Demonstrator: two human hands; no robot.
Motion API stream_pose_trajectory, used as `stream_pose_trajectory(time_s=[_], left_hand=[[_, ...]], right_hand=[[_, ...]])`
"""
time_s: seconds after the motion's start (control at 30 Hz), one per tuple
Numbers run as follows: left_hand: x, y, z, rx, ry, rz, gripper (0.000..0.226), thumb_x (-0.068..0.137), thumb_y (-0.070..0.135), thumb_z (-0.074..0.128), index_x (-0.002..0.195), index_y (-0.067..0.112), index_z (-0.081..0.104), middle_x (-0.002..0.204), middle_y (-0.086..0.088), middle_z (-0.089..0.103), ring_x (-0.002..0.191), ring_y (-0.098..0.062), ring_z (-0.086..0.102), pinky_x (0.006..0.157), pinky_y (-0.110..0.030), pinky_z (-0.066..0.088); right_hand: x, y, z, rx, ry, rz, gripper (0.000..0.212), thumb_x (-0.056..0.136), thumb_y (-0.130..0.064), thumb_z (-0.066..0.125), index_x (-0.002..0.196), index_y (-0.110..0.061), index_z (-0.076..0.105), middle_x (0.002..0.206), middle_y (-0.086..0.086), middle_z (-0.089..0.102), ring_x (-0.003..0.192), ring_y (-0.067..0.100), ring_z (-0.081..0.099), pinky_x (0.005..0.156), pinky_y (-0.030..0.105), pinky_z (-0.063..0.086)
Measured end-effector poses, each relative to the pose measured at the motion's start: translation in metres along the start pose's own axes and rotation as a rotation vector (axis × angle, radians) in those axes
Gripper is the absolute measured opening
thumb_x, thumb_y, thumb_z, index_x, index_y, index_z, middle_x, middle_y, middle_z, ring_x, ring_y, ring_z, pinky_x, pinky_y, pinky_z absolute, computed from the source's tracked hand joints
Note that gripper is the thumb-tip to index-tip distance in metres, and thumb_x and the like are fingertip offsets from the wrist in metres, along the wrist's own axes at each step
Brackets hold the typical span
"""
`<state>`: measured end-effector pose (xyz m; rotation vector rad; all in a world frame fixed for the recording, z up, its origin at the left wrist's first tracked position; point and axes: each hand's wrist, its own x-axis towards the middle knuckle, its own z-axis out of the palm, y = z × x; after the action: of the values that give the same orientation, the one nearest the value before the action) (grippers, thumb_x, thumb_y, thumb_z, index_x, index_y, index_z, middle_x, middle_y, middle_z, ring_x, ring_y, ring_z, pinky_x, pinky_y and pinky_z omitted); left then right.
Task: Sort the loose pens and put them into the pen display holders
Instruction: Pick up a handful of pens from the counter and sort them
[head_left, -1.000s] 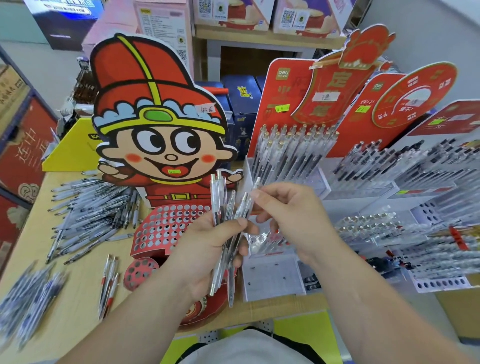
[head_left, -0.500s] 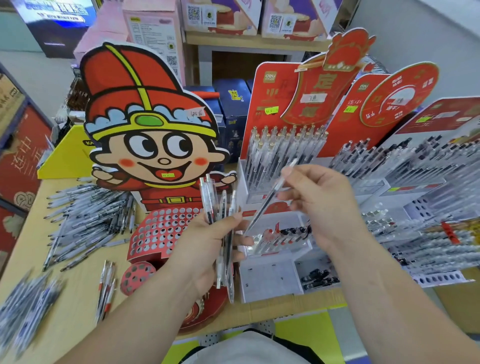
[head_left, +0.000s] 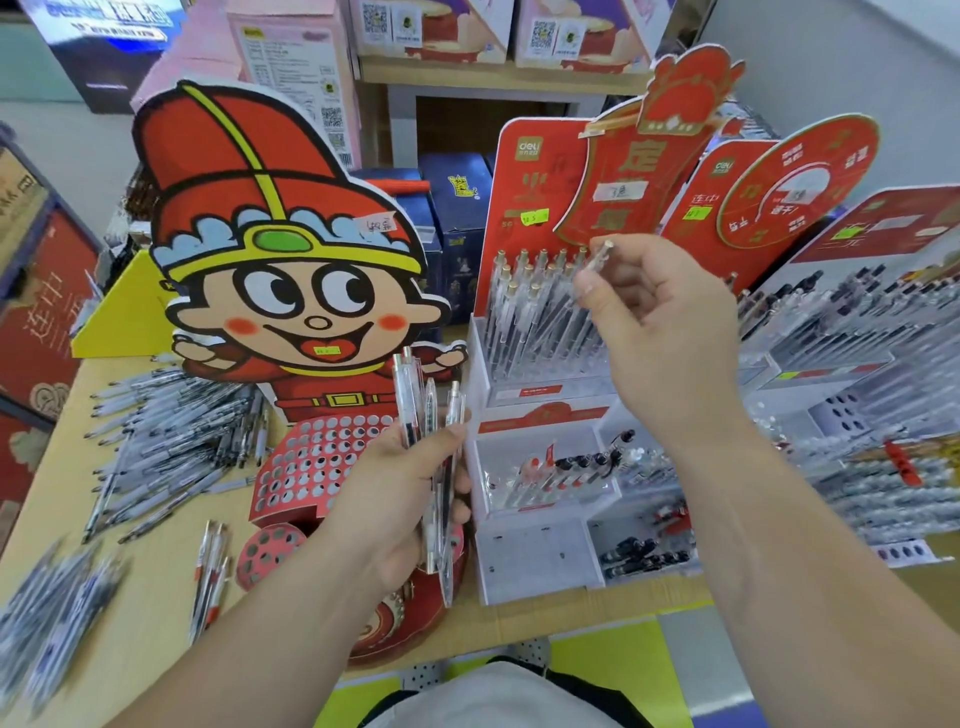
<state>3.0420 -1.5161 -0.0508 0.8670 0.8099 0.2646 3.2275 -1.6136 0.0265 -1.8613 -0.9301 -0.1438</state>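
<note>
R hand (head_left: 660, 332) pinches 1 pen (head_left: 597, 262), tip tilted down-left at the holder (head_left: 524, 374) just below; L hand (head_left: 400, 493) grips the spare pens (head_left: 431, 441).

We count: one lone pen (head_left: 597, 260) in right hand (head_left: 660, 332); four clear pens (head_left: 431, 447), maybe five, in left hand (head_left: 389, 504); three red-marked pens (head_left: 210, 566) lying loose; one cartoon-figure holder (head_left: 280, 291).

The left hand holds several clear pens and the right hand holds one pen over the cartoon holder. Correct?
No. In the head view the right hand holds its pen over the white tiered holder; the left hand holds several clear pens.
</note>
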Motion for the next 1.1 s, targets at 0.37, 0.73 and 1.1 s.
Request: stream_pose_trajectory(time_s=[0.37,0.73,1.1], left_hand=[[-0.006,0.006,0.005,-0.038,0.022,0.032,0.009,0.094,0.010,0.068,0.086,0.014,0.069,0.061,-0.005,0.060,0.051,-0.016,0.054,0.041,-0.027,0.045],[-0.010,0.008,0.007,-0.067,0.028,0.011,0.008,0.093,0.011,0.069,0.087,0.012,0.065,0.064,-0.007,0.063,0.052,-0.016,0.056,0.040,-0.025,0.044],[-0.016,0.011,0.003,-0.095,-0.125,0.012,0.031,0.071,0.022,0.080,0.097,0.010,0.069,0.075,-0.010,0.063,0.055,-0.017,0.057,0.039,-0.026,0.043]], right_hand=[[-0.003,0.008,0.014,-0.189,-0.125,-0.011,0.023,0.092,-0.019,0.071,0.115,-0.013,0.073,0.087,-0.011,0.064,0.076,-0.014,0.057,0.076,0.001,0.044],[-0.004,0.012,0.021,-0.232,-0.144,0.035,0.021,0.092,-0.021,0.072,0.111,-0.013,0.074,0.082,-0.017,0.062,0.073,-0.017,0.056,0.072,-0.002,0.041],[-0.040,-0.002,0.015,0.257,-0.314,0.382,0.005,0.089,-0.027,0.074,0.086,-0.024,0.074,0.077,-0.002,0.071,0.065,0.009,0.065,0.056,0.015,0.049]])
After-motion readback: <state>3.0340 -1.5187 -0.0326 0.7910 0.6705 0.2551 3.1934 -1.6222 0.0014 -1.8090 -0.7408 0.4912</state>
